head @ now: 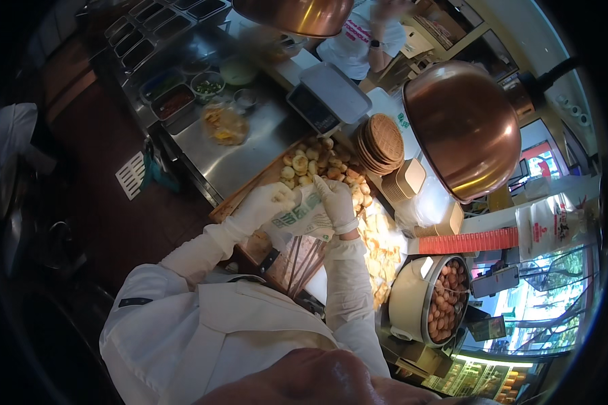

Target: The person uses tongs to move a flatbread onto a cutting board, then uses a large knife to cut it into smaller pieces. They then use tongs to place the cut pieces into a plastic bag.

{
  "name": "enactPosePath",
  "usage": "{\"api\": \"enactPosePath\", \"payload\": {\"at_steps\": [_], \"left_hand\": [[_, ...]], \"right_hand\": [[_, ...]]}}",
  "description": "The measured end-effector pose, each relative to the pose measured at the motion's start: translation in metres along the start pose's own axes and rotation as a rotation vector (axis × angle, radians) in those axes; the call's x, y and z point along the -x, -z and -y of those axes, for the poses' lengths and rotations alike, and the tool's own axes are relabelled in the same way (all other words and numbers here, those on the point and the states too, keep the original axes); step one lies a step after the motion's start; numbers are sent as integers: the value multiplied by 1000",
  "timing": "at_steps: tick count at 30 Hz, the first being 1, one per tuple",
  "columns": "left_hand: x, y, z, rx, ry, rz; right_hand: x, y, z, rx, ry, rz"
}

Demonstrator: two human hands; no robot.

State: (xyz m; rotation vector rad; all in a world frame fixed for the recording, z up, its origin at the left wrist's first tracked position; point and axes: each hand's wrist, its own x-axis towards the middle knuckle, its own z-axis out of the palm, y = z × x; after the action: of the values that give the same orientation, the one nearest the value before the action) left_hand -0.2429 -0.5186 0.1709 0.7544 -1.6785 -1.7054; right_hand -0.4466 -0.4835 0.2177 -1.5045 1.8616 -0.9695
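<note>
My left hand point(274, 198) and my right hand point(337, 201) both wear pale disposable gloves. Between them is a white bag point(311, 215) with green print, gripped at its upper sides by both hands. Whether anything lies inside it cannot be made out. Just beyond my fingers is a heap of small round buns point(301, 163), pale at the left and browner toward the right. Right of my right wrist, flat golden pieces of bread or pastry point(380, 243) lie under bright light. Below the bag is a wooden board point(304, 260) with thin dark sticks across it.
Copper heat lamps point(466, 131) hang close overhead. A digital scale point(329, 98), stacked wicker trays point(382, 142) and paper containers point(408, 179) line the far side. At right stands a cooker point(410, 298) full of brown eggs. Another person point(362, 40) is across the counter.
</note>
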Motion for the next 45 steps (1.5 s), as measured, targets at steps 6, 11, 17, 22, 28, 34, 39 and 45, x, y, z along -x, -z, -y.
{"api": "enactPosePath", "payload": {"at_steps": [6,11,17,22,28,34,39,45], "left_hand": [[4,10,-5,451,229,139],[14,-1,-1,317,208,195],[20,-15,9,518,282,96],[27,-31,-10,690,231,-22],[21,-48,1,522,58,101],[20,-51,2,560,56,77],[24,-55,-4,556,157,51],[19,-57,20,623,335,94]], "right_hand": [[9,12,-14,-50,-61,-77],[14,9,-22,-102,3,-40],[38,37,-43,-46,146,-881],[123,-2,49,-329,56,-879],[123,-49,25,-123,11,-388],[121,-42,23,-267,-114,-196],[131,-32,-12,-222,-40,-300],[130,-29,-8,-138,5,-278]]}}
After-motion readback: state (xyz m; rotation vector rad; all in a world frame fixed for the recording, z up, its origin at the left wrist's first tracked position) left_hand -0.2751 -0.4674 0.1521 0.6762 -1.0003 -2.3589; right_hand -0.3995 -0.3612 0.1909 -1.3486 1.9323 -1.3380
